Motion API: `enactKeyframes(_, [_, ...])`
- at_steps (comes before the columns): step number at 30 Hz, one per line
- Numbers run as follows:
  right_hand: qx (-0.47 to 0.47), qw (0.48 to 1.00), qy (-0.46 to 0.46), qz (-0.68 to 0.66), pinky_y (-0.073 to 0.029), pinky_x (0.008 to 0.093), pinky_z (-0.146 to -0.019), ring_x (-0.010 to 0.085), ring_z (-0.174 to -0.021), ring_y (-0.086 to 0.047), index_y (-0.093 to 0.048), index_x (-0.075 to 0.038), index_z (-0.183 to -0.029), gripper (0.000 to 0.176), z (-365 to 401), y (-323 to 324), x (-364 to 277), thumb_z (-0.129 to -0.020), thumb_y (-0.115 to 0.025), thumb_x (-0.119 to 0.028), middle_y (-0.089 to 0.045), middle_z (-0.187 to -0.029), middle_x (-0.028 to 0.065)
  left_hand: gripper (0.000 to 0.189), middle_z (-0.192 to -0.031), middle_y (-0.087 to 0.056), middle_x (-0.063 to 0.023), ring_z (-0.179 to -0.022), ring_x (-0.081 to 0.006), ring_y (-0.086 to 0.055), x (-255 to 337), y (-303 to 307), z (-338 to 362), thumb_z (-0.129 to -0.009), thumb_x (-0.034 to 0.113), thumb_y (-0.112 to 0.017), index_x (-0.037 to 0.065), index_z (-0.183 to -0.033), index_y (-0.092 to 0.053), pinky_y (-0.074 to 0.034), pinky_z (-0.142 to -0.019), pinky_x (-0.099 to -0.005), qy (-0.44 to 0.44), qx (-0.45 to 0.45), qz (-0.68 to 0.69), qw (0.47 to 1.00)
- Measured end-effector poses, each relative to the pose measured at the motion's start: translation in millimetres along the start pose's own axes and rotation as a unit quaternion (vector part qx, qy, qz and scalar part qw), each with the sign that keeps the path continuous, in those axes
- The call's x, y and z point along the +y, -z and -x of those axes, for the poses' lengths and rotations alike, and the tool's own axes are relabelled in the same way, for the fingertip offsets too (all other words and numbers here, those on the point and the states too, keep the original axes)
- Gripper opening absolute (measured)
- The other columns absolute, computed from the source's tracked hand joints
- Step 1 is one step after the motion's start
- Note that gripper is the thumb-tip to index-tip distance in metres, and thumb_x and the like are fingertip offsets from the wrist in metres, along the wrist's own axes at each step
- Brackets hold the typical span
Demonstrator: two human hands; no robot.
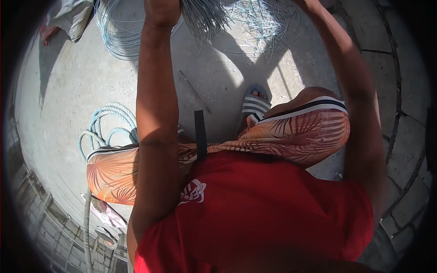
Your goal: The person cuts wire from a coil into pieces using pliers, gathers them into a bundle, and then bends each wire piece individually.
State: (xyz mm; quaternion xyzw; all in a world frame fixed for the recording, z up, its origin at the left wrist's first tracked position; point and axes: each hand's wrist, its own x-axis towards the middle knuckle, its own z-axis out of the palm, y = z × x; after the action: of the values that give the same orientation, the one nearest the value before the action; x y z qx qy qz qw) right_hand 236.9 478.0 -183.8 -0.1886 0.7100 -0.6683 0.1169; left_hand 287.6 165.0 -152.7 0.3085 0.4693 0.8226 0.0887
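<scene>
At the top edge is my left hand (161, 11), closed and partly cut off by the frame. A thick bundle of cut metal wires (205, 18) fans out from beside it, and the hand appears wrapped round this bundle. My right forearm (337, 43) reaches up past the top edge, so my right hand is out of view. Under and between the arms lies a loose tangle of thin wires (261, 27) on the concrete floor. Left of my left hand rests a large coil of wire (116, 34).
Pale blue rope (109, 113) lies coiled by my left knee. A thin rod (195, 92) is on the floor in front of me. My sandalled foot (257, 100) is near the middle. A crumpled sack (70, 18) sits at the upper left. Cracked paving (380, 82) runs along the right.
</scene>
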Motion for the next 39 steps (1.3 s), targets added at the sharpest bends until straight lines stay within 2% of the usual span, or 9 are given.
enactKeyframes(2, [-0.039,0.96,-0.016,-0.278,-0.056,0.035,-0.075,0.0194,-0.083,-0.071,-0.063,-0.003,-0.125,0.044,55.6,-34.8,40.7,-0.09,-0.076,-0.026,-0.073,-0.098,0.012,0.045,-0.089,-0.067,-0.0066,-0.085,-0.0192,-0.066,-10.6,5.3,3.8,-0.108,0.043,-0.042,0.004,-0.099,-0.061,-0.052,-0.081,-0.0333,-0.003,0.029,-0.027,0.999])
enactKeyframes(3, [-0.061,0.995,-0.034,0.075,-0.055,0.0402,-0.078,0.0293,-0.089,-0.069,-0.065,-0.005,-0.121,0.032,83.1,-46.7,52.5,-0.093,-0.067,-0.02,-0.07,-0.099,0.0164,0.043,-0.086,-0.066,-0.0058,-0.084,-0.019,-0.065,-22.9,14.3,10.2,-0.108,0.042,-0.042,0.005,-0.097,-0.061,-0.052,-0.08,-0.0333,0.014,0.05,-0.03,0.998])
enactKeyframes(4, [-0.074,0.904,-0.048,0.417,-0.054,0.0454,-0.082,0.0392,-0.094,-0.068,-0.066,-0.007,-0.117,0.023,109.0,-54.0,67.7,-0.096,-0.058,-0.014,-0.068,-0.1,0.0208,0.042,-0.084,-0.064,-0.005,-0.083,-0.0188,-0.065,-31.5,22.7,17.4,-0.108,0.041,-0.043,0.005,-0.095,-0.061,-0.052,-0.078,-0.0333,0.032,0.069,-0.035,0.996])
enactKeyframes(6, [-0.096,0.872,-0.088,0.472,-0.054,0.046,-0.083,0.0393,-0.095,-0.068,-0.069,-0.009,-0.12,0.028,151.9,-78.5,104.9,-0.094,-0.058,-0.009,-0.066,-0.101,0.0197,0.043,-0.081,-0.062,-0.0042,-0.081,-0.0183,-0.064,-25.7,29.6,28.1,-0.107,0.042,-0.043,0.005,-0.095,-0.061,-0.052,-0.076,-0.033,0.083,0.11,-0.032,0.99])
enactKeyframes(13, [0.025,0.884,-0.082,0.46,-0.057,0.0501,-0.079,0.0399,-0.094,-0.068,-0.067,-0.002,-0.106,0.02,160.7,-149.1,161.4,-0.089,-0.056,-0.004,-0.062,-0.106,0.0192,0.059,-0.091,-0.062,-0.0102,-0.088,-0.023,-0.064,-12.9,43.6,21.2,-0.107,0.05,-0.031,0.0,-0.107,-0.062,-0.05,-0.085,-0.0385,0.121,0.038,-0.158,0.979])
enactKeyframes(20, [-0.048,0.845,-0.075,0.527,-0.056,0.0451,-0.08,0.0362,-0.092,-0.067,-0.062,0.001,-0.096,0.014,149.4,-161.9,166.0,-0.085,-0.059,-0.007,-0.062,-0.1,0.0195,0.051,-0.083,-0.059,-0.0083,-0.086,-0.0228,-0.062,-24.2,10.9,21.8,-0.105,0.046,-0.036,0.001,-0.101,-0.061,-0.05,-0.085,-0.0363,0.187,0.087,-0.126,0.97])
enactKeyframes(26, [0.152,0.911,0.017,0.382,-0.052,0.0427,-0.076,0.035,-0.084,-0.061,-0.055,0.001,-0.095,0.01,160.5,-137.3,48.0,-0.087,-0.061,-0.002,-0.057,-0.091,0.0166,0.063,-0.086,-0.057,-0.0068,-0.088,-0.0236,-0.06,-24.9,18.4,17.5,-0.104,0.058,-0.033,0.001,-0.105,-0.06,-0.046,-0.085,-0.0366,0.178,0.055,-0.136,0.973])
enactKeyframes(32, [0.37,0.922,-0.019,0.112,-0.053,0.028,-0.074,0.0104,-0.079,-0.064,-0.066,0.0,-0.116,0.02,209.0,-63.8,35.7,-0.104,-0.058,-0.015,-0.07,-0.087,0.0042,0.063,-0.084,-0.056,-0.0065,-0.088,-0.0228,-0.06,-28.3,16.6,12.2,-0.106,0.058,-0.031,0.002,-0.103,-0.06,-0.047,-0.086,-0.0365,0.166,0.048,-0.161,0.972])
enactKeyframes(39, [0.411,0.832,-0.093,0.36,-0.053,0.0299,-0.076,0.0127,-0.077,-0.065,-0.069,0.0,-0.11,0.02,223.0,-17.3,22.4,-0.101,-0.06,-0.017,-0.07,-0.086,0.0041,0.063,-0.082,-0.058,-0.0061,-0.085,-0.022,-0.062,-34.2,15.2,7.7,-0.106,0.059,-0.033,0.002,-0.101,-0.06,-0.048,-0.083,-0.0355,0.154,0.04,-0.166,0.973])
